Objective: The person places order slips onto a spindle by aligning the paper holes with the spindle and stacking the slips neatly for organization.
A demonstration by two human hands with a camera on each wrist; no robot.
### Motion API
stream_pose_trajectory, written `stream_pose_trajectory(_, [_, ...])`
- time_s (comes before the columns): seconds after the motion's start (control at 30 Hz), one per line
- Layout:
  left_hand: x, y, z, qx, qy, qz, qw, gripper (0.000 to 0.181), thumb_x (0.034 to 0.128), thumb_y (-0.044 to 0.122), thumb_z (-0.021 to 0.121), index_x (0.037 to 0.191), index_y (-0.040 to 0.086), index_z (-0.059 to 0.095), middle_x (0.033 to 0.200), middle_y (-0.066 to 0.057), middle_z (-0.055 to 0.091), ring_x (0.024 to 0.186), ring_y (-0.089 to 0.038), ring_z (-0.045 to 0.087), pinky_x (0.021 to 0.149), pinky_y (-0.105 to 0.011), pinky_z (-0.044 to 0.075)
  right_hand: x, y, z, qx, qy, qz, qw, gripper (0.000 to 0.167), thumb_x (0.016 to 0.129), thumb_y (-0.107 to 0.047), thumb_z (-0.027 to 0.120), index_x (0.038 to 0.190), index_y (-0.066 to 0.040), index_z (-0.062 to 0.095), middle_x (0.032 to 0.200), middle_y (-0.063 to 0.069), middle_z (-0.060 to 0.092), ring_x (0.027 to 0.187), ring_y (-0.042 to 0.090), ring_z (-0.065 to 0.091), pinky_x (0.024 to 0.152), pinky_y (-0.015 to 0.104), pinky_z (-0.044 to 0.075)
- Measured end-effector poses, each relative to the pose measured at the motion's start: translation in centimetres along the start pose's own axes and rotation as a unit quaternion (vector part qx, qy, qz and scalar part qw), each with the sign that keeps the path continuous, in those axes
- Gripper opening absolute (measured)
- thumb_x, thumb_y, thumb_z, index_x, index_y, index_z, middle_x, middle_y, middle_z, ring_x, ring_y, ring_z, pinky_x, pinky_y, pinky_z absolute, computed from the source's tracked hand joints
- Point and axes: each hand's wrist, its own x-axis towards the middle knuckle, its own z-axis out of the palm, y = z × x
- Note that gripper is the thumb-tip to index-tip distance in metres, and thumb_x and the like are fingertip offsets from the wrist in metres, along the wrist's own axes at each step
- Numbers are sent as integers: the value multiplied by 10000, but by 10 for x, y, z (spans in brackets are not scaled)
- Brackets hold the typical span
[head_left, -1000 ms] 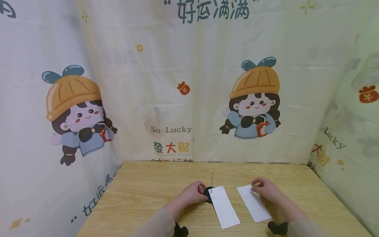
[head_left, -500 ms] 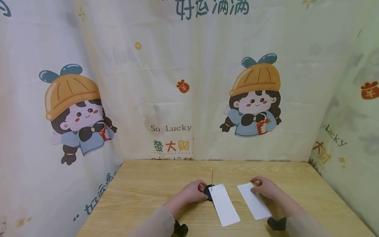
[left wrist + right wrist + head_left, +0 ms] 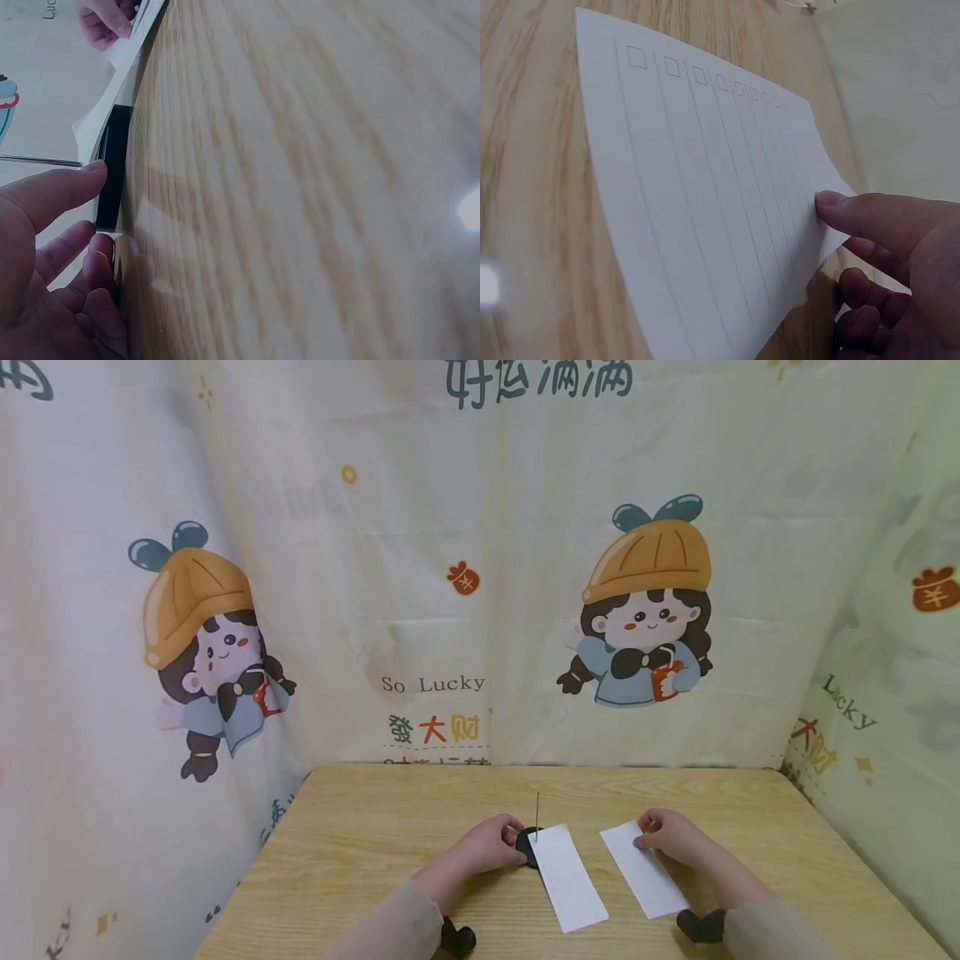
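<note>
My left hand (image 3: 491, 843) grips the edge of the round black base (image 3: 527, 847) of a bill spike. In the left wrist view the thumb lies on top of the base (image 3: 114, 169) and the other fingers are at its side. A thin metal spike (image 3: 537, 814) stands upright from it. At the spike's foot lies the top left corner of a white paper slip (image 3: 572, 881), apparently pierced. To the right, my right hand (image 3: 675, 839) pinches the upper edge of a second slip (image 3: 645, 872). The right wrist view shows printed lines and small boxes on this slip (image 3: 705, 165).
A light wooden table (image 3: 375, 810) bears everything. Printed cloth (image 3: 525, 635) hangs behind it and on both sides. A black piece (image 3: 457, 937) sits by the left cuff, and another (image 3: 701, 927) by the right cuff.
Both hands, the slips and the bill spike have stayed nearly still. The head view has tilted slightly down. On the left, the cloth has shifted, so its printed figure looks narrower.
</note>
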Motion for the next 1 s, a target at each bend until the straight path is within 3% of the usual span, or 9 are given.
stream_pose_trajectory(0.4, [-2, 1, -2, -111, 4, 77, 9999, 386, 780, 129, 835, 1102, 120, 623, 871, -1, 574, 767, -180, 523, 698, -332, 429, -1, 7, -2, 59, 274, -259, 9993, 124, 863, -61, 721, 920, -38, 613, 772, 38, 521, 700, 193, 486, 603, 299, 404])
stream_pose_trajectory(0.67, [-2, 1, -1, -88, -19, 24, 10000, 382, 787, 145, 834, 1108, 137, 625, 879, 2, 568, 775, -180, 520, 701, -328, 422, -2, 8, -3, 109, 160, -219, 9996, 124, 894, -94, 708, 960, -42, 617, 822, 40, 549, 727, 198, 498, 629, 321, 421])
stream_pose_trajectory(1.0, [-1, 0, 0, -89, -31, -19, 10000, 384, 792, 148, 831, 1116, 140, 627, 890, 1, 566, 795, -188, 519, 726, -347, 419, -10, -2, -8, 880, 118, -702, 9936, 181, 935, -110, 677, 1059, 4, 612, 907, 64, 583, 800, 196, 510, 641, 297, 476])
